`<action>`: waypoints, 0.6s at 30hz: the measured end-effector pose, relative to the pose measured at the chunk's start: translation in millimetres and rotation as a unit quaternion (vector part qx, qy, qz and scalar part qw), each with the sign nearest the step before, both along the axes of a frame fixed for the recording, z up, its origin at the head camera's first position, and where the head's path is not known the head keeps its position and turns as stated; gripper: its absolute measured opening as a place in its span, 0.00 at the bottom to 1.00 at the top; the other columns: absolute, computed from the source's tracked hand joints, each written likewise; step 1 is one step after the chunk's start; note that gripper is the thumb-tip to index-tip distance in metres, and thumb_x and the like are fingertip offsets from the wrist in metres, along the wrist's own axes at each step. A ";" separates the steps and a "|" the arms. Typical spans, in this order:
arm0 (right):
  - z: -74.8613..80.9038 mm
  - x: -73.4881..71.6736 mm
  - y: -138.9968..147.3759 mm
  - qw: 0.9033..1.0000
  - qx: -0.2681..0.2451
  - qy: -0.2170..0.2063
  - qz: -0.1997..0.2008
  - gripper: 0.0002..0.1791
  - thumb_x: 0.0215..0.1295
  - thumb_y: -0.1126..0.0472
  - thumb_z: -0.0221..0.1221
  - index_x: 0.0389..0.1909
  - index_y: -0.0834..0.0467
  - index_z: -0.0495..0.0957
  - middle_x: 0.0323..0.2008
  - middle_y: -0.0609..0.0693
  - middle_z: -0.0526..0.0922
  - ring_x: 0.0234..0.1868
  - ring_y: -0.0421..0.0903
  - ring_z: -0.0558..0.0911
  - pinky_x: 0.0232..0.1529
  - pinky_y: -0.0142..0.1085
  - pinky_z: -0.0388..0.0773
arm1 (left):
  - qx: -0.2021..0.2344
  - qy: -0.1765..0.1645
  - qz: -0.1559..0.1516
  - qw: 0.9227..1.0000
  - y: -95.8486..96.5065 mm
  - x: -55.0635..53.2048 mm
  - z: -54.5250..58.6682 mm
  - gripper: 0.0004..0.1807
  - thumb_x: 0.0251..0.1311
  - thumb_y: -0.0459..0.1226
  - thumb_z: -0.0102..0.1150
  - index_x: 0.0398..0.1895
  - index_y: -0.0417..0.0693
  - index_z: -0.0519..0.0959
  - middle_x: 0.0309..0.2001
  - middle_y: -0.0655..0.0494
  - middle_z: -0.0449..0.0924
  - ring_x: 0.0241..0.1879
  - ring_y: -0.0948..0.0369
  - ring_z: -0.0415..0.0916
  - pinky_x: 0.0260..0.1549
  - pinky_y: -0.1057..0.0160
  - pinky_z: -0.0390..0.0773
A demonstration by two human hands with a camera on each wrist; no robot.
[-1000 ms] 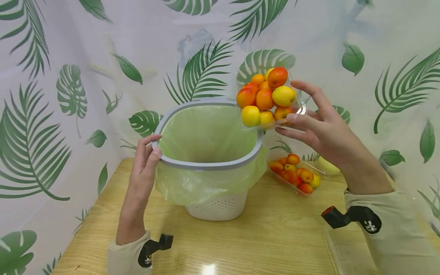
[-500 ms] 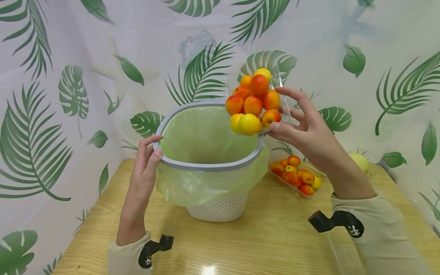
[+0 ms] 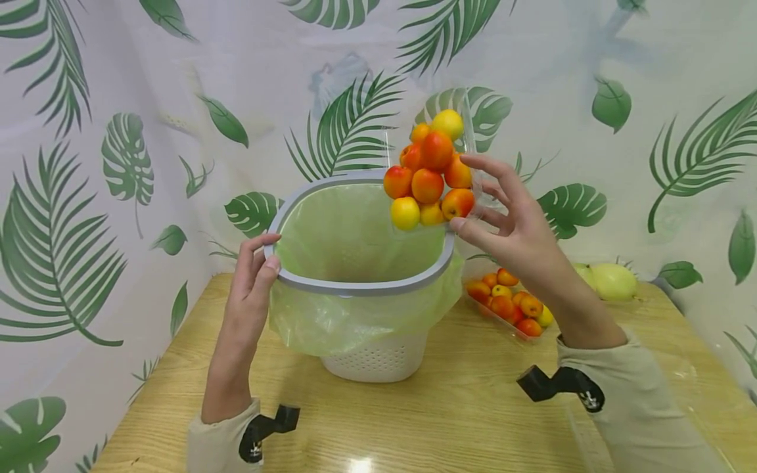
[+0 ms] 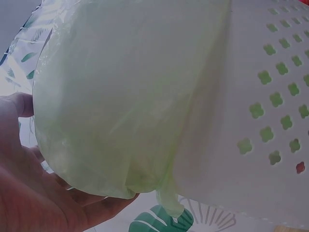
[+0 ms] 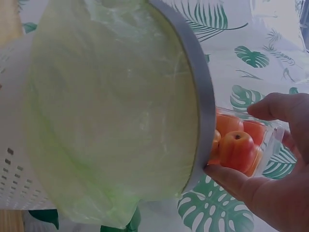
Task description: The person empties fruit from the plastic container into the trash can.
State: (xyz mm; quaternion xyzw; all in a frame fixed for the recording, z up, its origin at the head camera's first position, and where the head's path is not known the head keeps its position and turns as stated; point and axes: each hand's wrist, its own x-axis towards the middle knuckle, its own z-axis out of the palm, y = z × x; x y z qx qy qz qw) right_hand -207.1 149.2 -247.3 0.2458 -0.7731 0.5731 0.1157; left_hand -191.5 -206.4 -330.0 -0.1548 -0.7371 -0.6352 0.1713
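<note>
A white trash bin [image 3: 378, 362] with a grey rim [image 3: 355, 288] stands on the wooden table, lined with a pale green bag [image 3: 331, 322]. My left hand [image 3: 251, 282] grips the rim at its left side; the left wrist view has its fingers around the bag's folded edge. Above the bin's right side, my right hand [image 3: 514, 217] holds a clear plastic container [image 3: 468, 118], tilted so that its small red, orange and yellow fruits [image 3: 427, 185] face me. In the right wrist view the orange-red fruits [image 5: 236, 151] show just beyond the rim. The bin's bottom is hidden.
Right of the bin, a second clear container holds similar fruits [image 3: 503, 305]. Behind my right forearm lies a pale green, rounded fruit [image 3: 615, 281]. Clear plastic [image 3: 588, 437] lies partly under my right sleeve. A leaf-printed sheet [image 3: 195, 79] rises behind the table.
My right hand has moved left with the fruit container, bringing it over the bin's right rim and tilting it further. The fruits have shifted inside it. My left hand stays on the rim.
</note>
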 end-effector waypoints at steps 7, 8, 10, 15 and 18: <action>-7.7 -3.7 -4.4 1.000 -0.010 0.028 -0.001 0.40 0.68 0.67 0.64 0.76 0.40 0.62 0.76 0.44 0.56 0.68 0.64 0.71 0.52 0.39 0.80 | -0.001 0.000 -0.001 1.000 0.0 -0.1 -0.9 0.21 0.79 0.41 0.42 0.70 0.47 0.64 0.70 0.45 0.67 0.64 0.51 0.67 0.67 0.41 0.54; -8.4 -4.4 -5.2 0.999 -0.010 0.031 -0.001 0.40 0.67 0.67 0.64 0.76 0.40 0.63 0.76 0.44 0.57 0.68 0.63 0.72 0.53 0.39 0.79 | -0.001 0.000 0.000 1.000 -0.1 0.1 -1.1 0.21 0.79 0.41 0.42 0.70 0.47 0.64 0.70 0.45 0.67 0.64 0.51 0.67 0.67 0.41 0.54; -9.9 -5.8 -7.2 0.999 -0.013 0.038 0.002 0.40 0.67 0.68 0.64 0.76 0.41 0.63 0.76 0.45 0.58 0.67 0.63 0.73 0.53 0.38 0.79 | -0.002 0.000 0.002 1.000 -0.3 0.3 -1.7 0.21 0.79 0.42 0.42 0.70 0.47 0.64 0.70 0.45 0.67 0.64 0.51 0.67 0.67 0.41 0.55; -13.4 -7.9 -10.6 0.998 -0.023 0.057 0.009 0.40 0.67 0.72 0.63 0.76 0.45 0.63 0.75 0.46 0.60 0.66 0.62 0.74 0.53 0.36 0.78 | -0.004 0.003 0.001 1.000 -0.6 0.3 -1.7 0.21 0.80 0.42 0.42 0.70 0.47 0.64 0.70 0.45 0.68 0.63 0.51 0.68 0.66 0.40 0.56; -15.1 -9.2 -12.1 0.997 -0.021 0.071 0.010 0.40 0.66 0.73 0.63 0.75 0.47 0.64 0.75 0.45 0.61 0.66 0.61 0.74 0.55 0.38 0.77 | -0.005 0.005 0.000 1.000 -0.4 0.1 -1.1 0.21 0.80 0.42 0.42 0.70 0.47 0.64 0.70 0.45 0.68 0.62 0.50 0.68 0.66 0.40 0.56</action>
